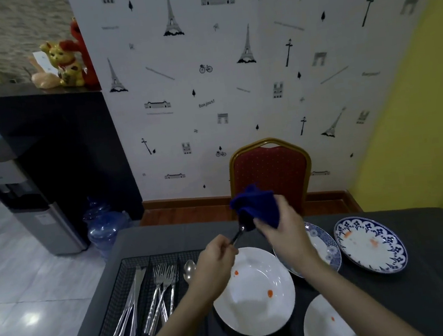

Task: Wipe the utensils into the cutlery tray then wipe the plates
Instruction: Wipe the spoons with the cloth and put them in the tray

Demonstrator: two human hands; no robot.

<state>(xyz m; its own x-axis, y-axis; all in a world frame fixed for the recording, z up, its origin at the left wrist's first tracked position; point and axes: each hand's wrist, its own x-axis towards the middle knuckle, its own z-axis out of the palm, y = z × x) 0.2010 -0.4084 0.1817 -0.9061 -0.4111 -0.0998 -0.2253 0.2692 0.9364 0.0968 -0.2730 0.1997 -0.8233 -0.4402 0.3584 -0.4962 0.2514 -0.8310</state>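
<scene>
My left hand (216, 262) grips the handle of a metal utensil (238, 236) above the white plate (258, 310). Its head is hidden inside a dark blue cloth (257, 205) that my right hand (282, 230) holds bunched around it. A black mesh cutlery tray (119, 298) lies to the left with knives (132, 302), forks (161, 290) and a spoon (189, 269) in separate compartments. The white plate has orange spots. A blue patterned plate (326, 249) sits partly under my right forearm, and a blue-rimmed plate (371, 244) lies further right.
Another white plate (323, 324) with an orange spot sits at the bottom edge. The table has a dark grey cloth (435, 281). A red chair (270, 173) stands at the far side. A water bottle (105, 225) and a dispenser (34, 211) stand on the floor to the left.
</scene>
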